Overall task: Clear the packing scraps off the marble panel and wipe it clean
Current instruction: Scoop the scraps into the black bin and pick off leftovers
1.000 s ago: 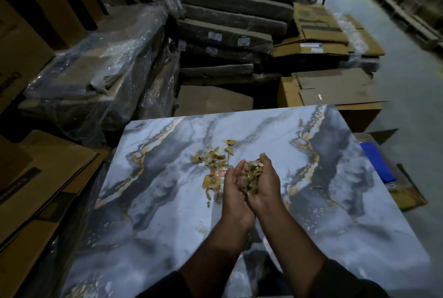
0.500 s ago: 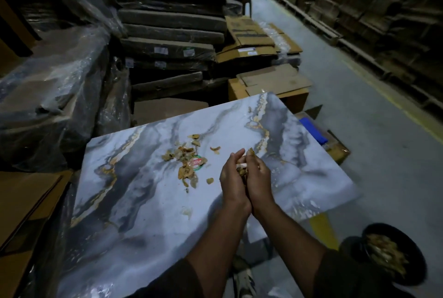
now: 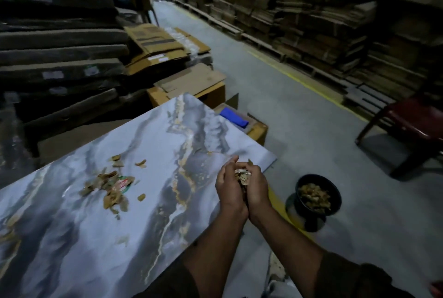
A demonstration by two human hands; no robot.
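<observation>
A warehouse: flattened cardboard cartons [image 3: 299, 12] stacked high on pallets fill the upper right of the frame, wrapped flat packages [image 3: 60, 41] pile up at upper left, and a yellow line [image 3: 309, 85] runs along the concrete aisle floor [image 3: 275, 111] between them.

Cupped hands [image 3: 242, 184] with scraps [image 3: 242, 176] shifted right — nearing panel edge [image 3: 269, 162].

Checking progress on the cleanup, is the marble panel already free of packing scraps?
No, a loose pile of tan cardboard scraps lies on the grey-veined marble panel.
</observation>
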